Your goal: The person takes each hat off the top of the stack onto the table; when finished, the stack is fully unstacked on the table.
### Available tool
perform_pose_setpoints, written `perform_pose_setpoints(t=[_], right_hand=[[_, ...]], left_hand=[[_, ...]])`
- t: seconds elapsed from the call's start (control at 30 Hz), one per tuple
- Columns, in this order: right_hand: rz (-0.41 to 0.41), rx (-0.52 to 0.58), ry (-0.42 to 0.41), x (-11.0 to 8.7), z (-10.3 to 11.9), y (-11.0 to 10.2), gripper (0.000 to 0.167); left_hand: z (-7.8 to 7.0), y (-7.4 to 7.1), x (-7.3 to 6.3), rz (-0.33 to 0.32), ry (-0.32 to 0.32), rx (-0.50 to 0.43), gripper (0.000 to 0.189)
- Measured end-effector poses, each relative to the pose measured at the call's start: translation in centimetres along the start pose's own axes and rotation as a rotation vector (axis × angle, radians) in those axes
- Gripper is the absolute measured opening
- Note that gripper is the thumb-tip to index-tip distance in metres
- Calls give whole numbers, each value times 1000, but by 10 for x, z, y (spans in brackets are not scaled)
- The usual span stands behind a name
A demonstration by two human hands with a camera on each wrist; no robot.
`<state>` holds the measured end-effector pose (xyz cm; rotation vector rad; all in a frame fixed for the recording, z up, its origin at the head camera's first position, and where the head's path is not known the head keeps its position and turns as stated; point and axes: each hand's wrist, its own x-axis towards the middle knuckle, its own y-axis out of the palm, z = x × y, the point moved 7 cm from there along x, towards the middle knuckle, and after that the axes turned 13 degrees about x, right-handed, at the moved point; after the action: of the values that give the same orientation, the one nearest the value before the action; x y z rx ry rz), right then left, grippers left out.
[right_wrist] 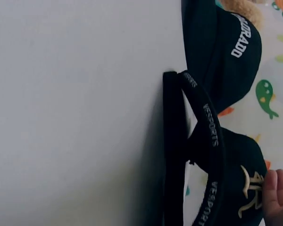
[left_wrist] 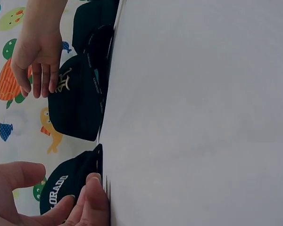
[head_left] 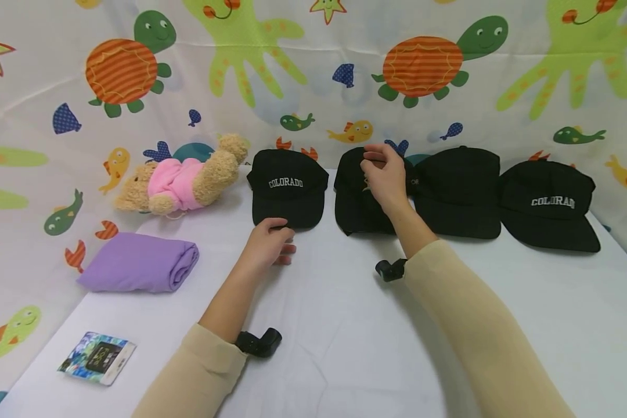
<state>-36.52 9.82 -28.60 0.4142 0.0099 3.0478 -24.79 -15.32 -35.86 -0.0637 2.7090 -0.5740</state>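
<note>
Four black caps stand in a row along the back of the white table. Just in front of the brim of the leftmost cap (head_left: 287, 194), lettered COLORADO, is my left hand (head_left: 267, 245), its fingers loosely bent around nothing; whether they touch the brim I cannot tell. My right hand (head_left: 385, 179) is over the front of the second cap (head_left: 349, 194), its fingers fairly straight and nearest the gold emblem (left_wrist: 63, 80). In the right wrist view, the fingers (right_wrist: 270, 190) reach the edge of that cap, and lettered tape (right_wrist: 211, 129) shows along its inside.
Right of these stand a third black cap (head_left: 457, 188) and a fourth cap (head_left: 546, 206) with white lettering. A teddy bear (head_left: 175, 183) in pink lies back left. Folded purple cloth (head_left: 136, 264) and a colourful packet (head_left: 96, 357) lie at left. A printed curtain (head_left: 313, 69) hangs behind.
</note>
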Motion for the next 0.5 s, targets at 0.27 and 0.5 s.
perform_pose_setpoints(t=[0.27, 0.5], right_hand=[[12, 26, 15, 0, -6, 9, 36], [76, 29, 27, 0, -5, 27, 35]], left_hand=[[10, -18, -2, -5, -15, -34, 55], [15, -29, -4, -12, -29, -63, 59]])
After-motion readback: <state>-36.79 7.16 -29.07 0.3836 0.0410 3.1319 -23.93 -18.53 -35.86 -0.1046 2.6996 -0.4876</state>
